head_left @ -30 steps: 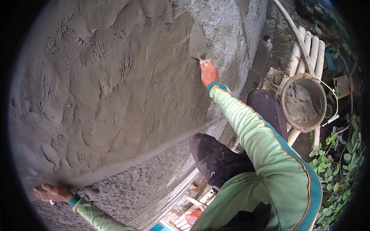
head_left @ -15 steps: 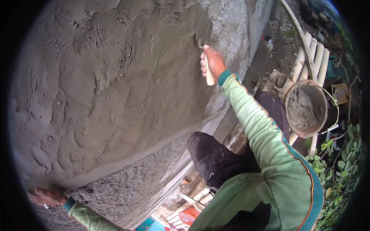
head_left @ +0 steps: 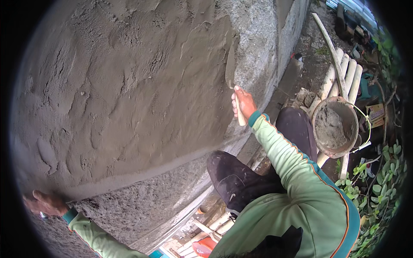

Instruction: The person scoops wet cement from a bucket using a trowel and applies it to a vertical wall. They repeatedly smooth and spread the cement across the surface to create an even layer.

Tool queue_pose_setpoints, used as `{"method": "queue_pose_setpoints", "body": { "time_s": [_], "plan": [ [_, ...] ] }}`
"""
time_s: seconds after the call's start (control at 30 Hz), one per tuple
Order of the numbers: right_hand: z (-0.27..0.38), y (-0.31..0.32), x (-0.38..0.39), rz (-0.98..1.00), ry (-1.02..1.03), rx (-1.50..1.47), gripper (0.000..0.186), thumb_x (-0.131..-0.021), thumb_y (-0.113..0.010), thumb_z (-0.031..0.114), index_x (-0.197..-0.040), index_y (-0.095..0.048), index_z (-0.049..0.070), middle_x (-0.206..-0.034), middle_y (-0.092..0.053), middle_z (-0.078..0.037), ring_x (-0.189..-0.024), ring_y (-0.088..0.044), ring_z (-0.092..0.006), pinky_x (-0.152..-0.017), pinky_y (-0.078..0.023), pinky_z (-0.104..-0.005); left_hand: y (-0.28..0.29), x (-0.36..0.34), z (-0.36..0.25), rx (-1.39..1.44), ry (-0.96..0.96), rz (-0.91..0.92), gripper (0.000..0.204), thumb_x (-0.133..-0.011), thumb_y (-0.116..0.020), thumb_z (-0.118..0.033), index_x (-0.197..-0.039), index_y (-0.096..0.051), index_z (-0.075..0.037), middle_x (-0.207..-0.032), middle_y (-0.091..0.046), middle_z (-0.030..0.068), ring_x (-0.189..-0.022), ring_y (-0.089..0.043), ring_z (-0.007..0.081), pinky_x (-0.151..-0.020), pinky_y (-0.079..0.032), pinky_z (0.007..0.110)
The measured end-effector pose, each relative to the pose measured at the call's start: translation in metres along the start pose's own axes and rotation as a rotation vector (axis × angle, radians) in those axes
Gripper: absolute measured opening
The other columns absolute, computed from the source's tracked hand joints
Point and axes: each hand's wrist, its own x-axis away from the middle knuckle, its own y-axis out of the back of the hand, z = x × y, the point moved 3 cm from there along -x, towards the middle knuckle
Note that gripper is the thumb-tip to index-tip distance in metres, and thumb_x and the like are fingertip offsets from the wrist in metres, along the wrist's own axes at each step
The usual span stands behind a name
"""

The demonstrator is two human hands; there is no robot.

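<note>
My right hand (head_left: 245, 104) is closed around the wooden handle of a trowel (head_left: 230, 66). The blade points up and lies along the right edge of the wet plaster (head_left: 163, 99), where it borders the bare rough wall (head_left: 254, 47). At the lower left, my left hand (head_left: 48, 204) rests at the bottom edge of the plaster, thumb apart from the fingers. Its fingertips are dim near the picture's rim, and a small shiny spot shows under them.
A bucket (head_left: 317, 136) of grey mortar stands right of my knee on pale bamboo poles (head_left: 352, 79). Leafy plants (head_left: 378, 189) grow at the lower right. Below the wall lie more poles and an orange-red object (head_left: 204, 248).
My right hand and the trowel have come down and slightly right along the plaster edge. The left hand sits a little higher in the picture; the view has shifted somewhat.
</note>
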Motion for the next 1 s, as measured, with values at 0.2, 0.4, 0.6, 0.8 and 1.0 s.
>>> {"method": "queue_pose_setpoints", "body": {
  "time_s": [0.2, 0.4, 0.6, 0.8, 1.0],
  "plan": [
    [0.068, 0.057, -0.033, -0.074, 0.038, -0.413, 0.050, -0.104, -0.046, 0.059, -0.091, -0.053, 0.012, -0.067, -0.049, 0.001, -0.050, -0.045, -0.0142, -0.048, -0.043, -0.0336, 0.002, -0.001, -0.006, 0.032, 0.011, -0.023, 0.098, -0.096, -0.038, -0.079, -0.151, -0.043, 0.002, -0.153, -0.042, 0.0270, -0.146, -0.033, 0.0403, -0.120, -0.026, 0.057],
    [0.062, 0.063, -0.038, 0.105, -0.063, -0.303, 0.048, -0.104, -0.047, 0.059, -0.095, -0.053, 0.012, -0.067, -0.048, 0.001, -0.053, -0.046, -0.0142, -0.050, -0.043, -0.0337, 0.001, -0.003, -0.004, -0.002, -0.022, -0.026, 0.092, -0.098, -0.036, -0.077, -0.152, -0.044, -0.002, -0.154, -0.043, 0.0241, -0.146, -0.033, 0.0400, -0.120, -0.024, 0.057],
    [0.093, -0.003, -0.049, 0.224, -0.018, -0.317, 0.047, -0.104, -0.048, 0.057, -0.093, -0.051, 0.011, -0.066, -0.048, 0.000, -0.052, -0.047, -0.0139, -0.049, -0.043, -0.0337, 0.000, -0.001, -0.001, -0.012, 0.001, -0.025, 0.091, -0.098, -0.037, -0.077, -0.154, -0.043, -0.006, -0.156, -0.042, 0.0231, -0.145, -0.032, 0.0408, -0.119, -0.026, 0.059],
    [0.029, -0.015, -0.057, -0.129, 0.131, 0.106, 0.049, -0.103, -0.051, 0.058, -0.089, -0.056, 0.011, -0.063, -0.053, -0.001, -0.047, -0.051, -0.0156, -0.045, -0.047, -0.0360, -0.001, 0.000, -0.003, -0.050, 0.035, -0.002, 0.092, -0.098, -0.035, -0.075, -0.152, -0.044, -0.002, -0.155, -0.042, 0.0250, -0.145, -0.034, 0.0409, -0.119, -0.027, 0.059],
    [-0.004, 0.003, -0.082, -0.202, -0.108, -0.185, 0.048, -0.100, -0.051, 0.062, -0.088, -0.052, 0.015, -0.066, -0.049, 0.002, -0.051, -0.048, -0.0149, -0.049, -0.044, -0.0360, -0.001, -0.002, 0.001, -0.101, 0.027, 0.009, 0.090, -0.099, -0.034, -0.074, -0.154, -0.043, -0.004, -0.157, -0.040, 0.0236, -0.146, -0.032, 0.0403, -0.120, -0.025, 0.059]
  ]
}}
